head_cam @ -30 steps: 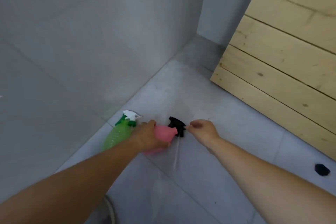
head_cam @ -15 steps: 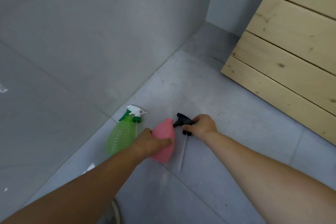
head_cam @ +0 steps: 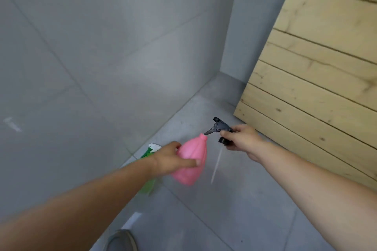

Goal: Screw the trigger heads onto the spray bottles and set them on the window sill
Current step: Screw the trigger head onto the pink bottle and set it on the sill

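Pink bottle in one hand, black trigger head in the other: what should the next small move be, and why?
Probably steer the dip tube into the pink bottle neck. The left hand holds the bottle with its neck bare, and the right hand holds the black trigger head just beside it, tube hanging free outside. The tube must enter before the head can be screwed on.
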{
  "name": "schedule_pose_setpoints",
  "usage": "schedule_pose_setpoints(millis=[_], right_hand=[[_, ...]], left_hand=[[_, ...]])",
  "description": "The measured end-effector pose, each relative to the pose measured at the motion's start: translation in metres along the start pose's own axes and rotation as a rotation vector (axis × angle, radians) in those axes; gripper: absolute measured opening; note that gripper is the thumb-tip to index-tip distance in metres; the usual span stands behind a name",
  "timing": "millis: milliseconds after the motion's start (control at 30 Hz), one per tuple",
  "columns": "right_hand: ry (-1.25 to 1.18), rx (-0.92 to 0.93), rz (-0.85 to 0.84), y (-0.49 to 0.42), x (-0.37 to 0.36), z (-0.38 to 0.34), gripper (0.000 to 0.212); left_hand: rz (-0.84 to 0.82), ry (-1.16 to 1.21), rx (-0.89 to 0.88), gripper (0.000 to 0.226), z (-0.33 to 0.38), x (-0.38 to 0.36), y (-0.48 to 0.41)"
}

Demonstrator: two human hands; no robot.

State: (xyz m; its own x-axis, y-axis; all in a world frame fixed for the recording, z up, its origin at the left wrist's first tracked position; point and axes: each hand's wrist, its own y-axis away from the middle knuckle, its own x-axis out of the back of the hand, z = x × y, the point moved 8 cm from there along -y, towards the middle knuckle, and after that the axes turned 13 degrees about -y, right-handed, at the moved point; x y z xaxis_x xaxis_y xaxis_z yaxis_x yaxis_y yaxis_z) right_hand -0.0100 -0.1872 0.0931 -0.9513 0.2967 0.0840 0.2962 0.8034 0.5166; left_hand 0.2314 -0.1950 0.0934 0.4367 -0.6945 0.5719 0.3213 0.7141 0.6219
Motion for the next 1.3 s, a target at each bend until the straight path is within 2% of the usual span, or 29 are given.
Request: schedule_pose_setpoints(millis=[167,267,367,567,767,933,1100,1300], right_hand=[[-0.09,0.185,-0.003,0.075,0.023,-0.092,0.011],[-0.116,0.321,0.056,0.119,0.045,-0.141,0.004],[-0.241,0.462,0.127,0.169,0.067,-0.187,0.002],[-0.518,0.652,0.187,0.251,0.101,-0.219,0.007],[-0.563,0.646,0.174,0.267,0.098,-0.211,0.008],[-0.523,0.612,0.108,0.264,0.081,-0.202,0.008],[-0.449,0.504,-0.076,0.256,0.041,-0.183,0.014],[-0.284,0.535,-0.147,0.255,0.026,-0.184,0.019]], left_hand=[[0.058,-0.131,-0.13,0.071,0.053,0.049,0.062],[0.107,-0.179,-0.199,0.07,0.079,0.075,0.098],[0.144,-0.17,-0.246,0.069,0.092,0.091,0.133],[0.164,-0.107,-0.335,0.076,0.099,0.096,0.178],[0.131,-0.098,-0.39,0.086,0.11,0.08,0.196],[0.107,-0.059,-0.427,0.074,0.12,0.072,0.199],[0.101,0.061,-0.479,0.073,0.134,0.072,0.208],[0.093,0.174,-0.529,0.061,0.141,0.072,0.217]])
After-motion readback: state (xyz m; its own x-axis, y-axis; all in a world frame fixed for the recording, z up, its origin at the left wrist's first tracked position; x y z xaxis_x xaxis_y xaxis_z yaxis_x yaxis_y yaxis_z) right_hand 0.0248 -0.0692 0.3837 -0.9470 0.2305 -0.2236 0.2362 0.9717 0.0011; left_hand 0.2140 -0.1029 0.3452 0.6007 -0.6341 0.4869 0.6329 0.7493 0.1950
